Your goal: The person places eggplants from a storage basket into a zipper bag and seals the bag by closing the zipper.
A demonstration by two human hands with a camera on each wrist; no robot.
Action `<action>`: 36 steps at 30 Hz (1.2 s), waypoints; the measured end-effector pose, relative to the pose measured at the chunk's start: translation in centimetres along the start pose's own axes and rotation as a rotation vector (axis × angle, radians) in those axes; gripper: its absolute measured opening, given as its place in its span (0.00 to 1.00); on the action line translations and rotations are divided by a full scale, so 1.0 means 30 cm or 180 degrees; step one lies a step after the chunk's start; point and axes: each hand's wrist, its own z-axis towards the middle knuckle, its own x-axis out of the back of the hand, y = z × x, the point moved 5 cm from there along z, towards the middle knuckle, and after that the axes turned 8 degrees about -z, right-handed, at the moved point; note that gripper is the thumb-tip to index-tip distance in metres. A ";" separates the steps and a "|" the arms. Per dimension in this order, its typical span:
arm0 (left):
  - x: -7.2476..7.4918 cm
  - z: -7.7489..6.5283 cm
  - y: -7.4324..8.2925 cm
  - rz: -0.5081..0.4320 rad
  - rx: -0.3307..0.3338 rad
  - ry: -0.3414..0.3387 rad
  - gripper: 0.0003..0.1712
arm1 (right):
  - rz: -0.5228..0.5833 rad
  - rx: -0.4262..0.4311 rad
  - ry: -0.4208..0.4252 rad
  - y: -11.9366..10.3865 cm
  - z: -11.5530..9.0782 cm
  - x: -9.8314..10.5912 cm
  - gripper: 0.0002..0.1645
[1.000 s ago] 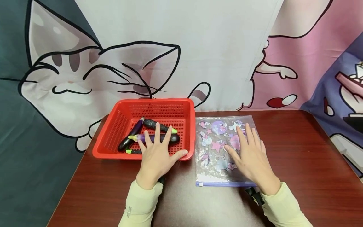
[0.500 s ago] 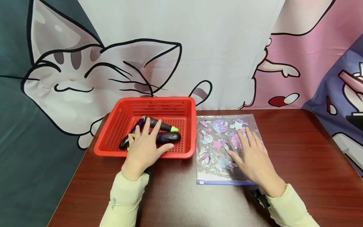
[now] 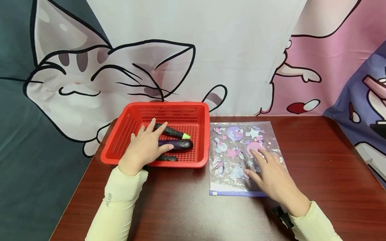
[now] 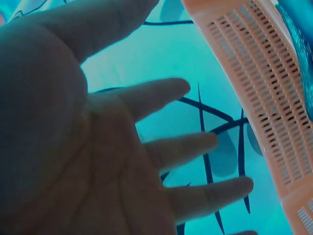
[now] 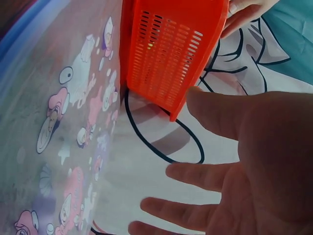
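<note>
A red plastic basket [image 3: 197,164] stands left of centre on the table. In it lie a dark purple eggplant [image 3: 181,145], a dark bumpy cucumber-like vegetable [image 3: 170,131] with a light green end, and another dark bumpy one [image 3: 167,158] partly hidden. My left hand [image 3: 143,147] is over the basket's left half with fingers spread, holding nothing; it covers part of the eggplant. Right of the basket lies a flat clear zip bag [image 3: 224,179] with pink and purple prints. Above its right side hovers my right hand [image 3: 274,177], fingers apart and slightly bent, with nothing in them.
The dark wooden table [image 3: 181,204] reaches back to a cartoon-printed cloth [image 3: 241,60]. A white slider [image 3: 214,193] sits at the left end of the bag's purple zip edge, which faces the near side.
My left hand has moved left and slightly away from me over the basket, uncovering the lower vegetable's end. My right hand has shifted a little right and nearer, its fingers bending slightly.
</note>
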 end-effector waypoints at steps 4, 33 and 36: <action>0.011 0.038 -0.011 0.0052 -0.0077 -0.0165 0.49 | 0.0033 0.0273 0.0006 -0.007 -0.015 -0.012 0.41; -0.073 0.258 -0.124 0.0141 -0.0098 -0.0956 0.43 | 0.0081 0.1168 -0.0381 -0.026 -0.063 -0.098 0.32; -0.085 0.270 -0.132 0.0117 -0.0070 -0.1011 0.42 | 0.0079 0.1209 -0.0423 -0.025 -0.064 -0.107 0.31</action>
